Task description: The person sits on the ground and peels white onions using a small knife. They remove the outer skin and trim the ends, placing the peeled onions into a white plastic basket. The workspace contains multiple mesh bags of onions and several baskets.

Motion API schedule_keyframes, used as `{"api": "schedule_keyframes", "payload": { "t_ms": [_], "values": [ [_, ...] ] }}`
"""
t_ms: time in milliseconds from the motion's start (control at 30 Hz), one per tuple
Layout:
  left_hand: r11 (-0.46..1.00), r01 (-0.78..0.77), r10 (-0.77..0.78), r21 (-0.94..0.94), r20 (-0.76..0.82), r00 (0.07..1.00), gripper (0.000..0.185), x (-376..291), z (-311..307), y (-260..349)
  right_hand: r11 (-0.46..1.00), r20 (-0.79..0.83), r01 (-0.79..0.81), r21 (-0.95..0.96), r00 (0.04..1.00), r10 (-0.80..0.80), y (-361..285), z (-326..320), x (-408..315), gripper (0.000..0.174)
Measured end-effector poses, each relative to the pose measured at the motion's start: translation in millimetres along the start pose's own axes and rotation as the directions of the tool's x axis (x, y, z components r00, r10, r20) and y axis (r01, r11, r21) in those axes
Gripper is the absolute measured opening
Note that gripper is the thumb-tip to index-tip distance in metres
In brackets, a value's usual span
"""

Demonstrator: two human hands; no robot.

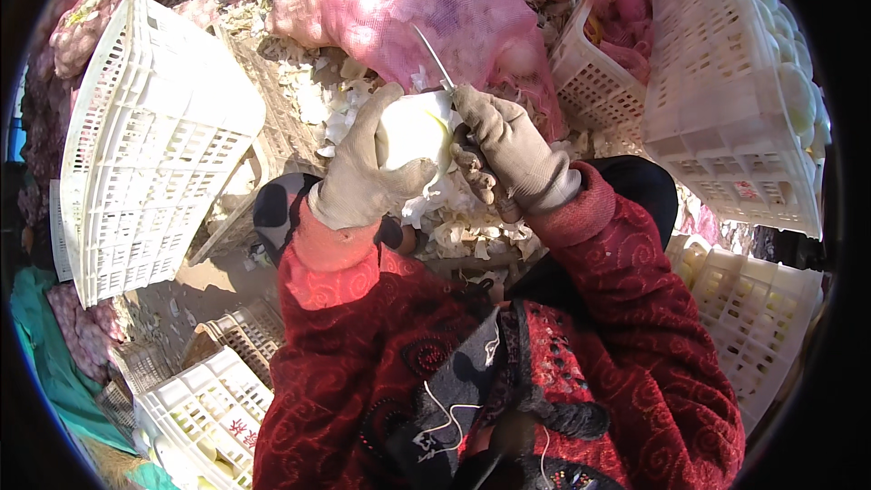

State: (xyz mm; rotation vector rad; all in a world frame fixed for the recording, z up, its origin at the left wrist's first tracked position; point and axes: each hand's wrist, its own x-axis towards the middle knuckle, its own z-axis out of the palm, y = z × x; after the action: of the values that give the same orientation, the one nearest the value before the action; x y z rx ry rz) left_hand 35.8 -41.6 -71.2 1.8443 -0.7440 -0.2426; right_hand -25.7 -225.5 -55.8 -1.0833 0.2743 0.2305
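Both of my hands wear dirty beige work gloves. My left hand (371,163) is curled around a large peeled white onion (415,131), thumb below and fingers over its top. Against the onion's right side, my right hand (503,150) grips a knife (433,56) whose thin blade points up and to the left, away from me; its handle is hidden in the glove. Dry white onion skins (469,228) lie in a heap beneath my hands. Just beyond them rests a pink mesh sack (435,13) full of onions.
White slatted plastic crates stand at the left (156,143), the lower left (211,408) and the lower right (748,327). At the right, a tall crate (714,82) holds peeled onions. A smaller crate (599,75) contains pink netting. More filled mesh sacks (81,30) lie at the upper left.
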Motion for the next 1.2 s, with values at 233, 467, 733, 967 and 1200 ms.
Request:
{"api": "schedule_keyframes", "payload": {
  "t_ms": [233,467,733,967,1200],
  "values": [
    [0.998,-0.056,0.055,-0.037,-0.029,0.998,0.08,5.6,3.1,-2.4,0.973,0.054,-0.098,0.211,0.995,0.089,-12.4,-6.3,3.5,0.036],
    [0.899,-0.091,-0.013,-0.429,-0.234,0.972,0.082,6.7,4.2,2.7,0.72,0.124,-0.168,0.673,0.986,0.115,-6.8,-34.2,23.4,0.054],
    [0.22,-0.139,-0.405,-0.965,-0.22,0.887,0.066,9.2,-2.5,-8.9,0.588,0.104,-0.052,0.807,0.993,-0.055,-20.1,-37.4,20.1,0.034],
    [0.721,-0.126,-0.264,-0.681,-0.439,0.859,0.056,7.1,6.0,-10.4,0.984,0.092,0.03,-0.178,0.996,-0.014,2.1,5.7,-4.6,0.04],
    [0.849,-0.164,-0.097,-0.502,-0.453,0.886,0.08,10.0,19.4,-0.1,0.946,0.109,0.311,-0.086,0.947,-0.302,17.5,18.9,-1.5,0.04]
  ]
}}
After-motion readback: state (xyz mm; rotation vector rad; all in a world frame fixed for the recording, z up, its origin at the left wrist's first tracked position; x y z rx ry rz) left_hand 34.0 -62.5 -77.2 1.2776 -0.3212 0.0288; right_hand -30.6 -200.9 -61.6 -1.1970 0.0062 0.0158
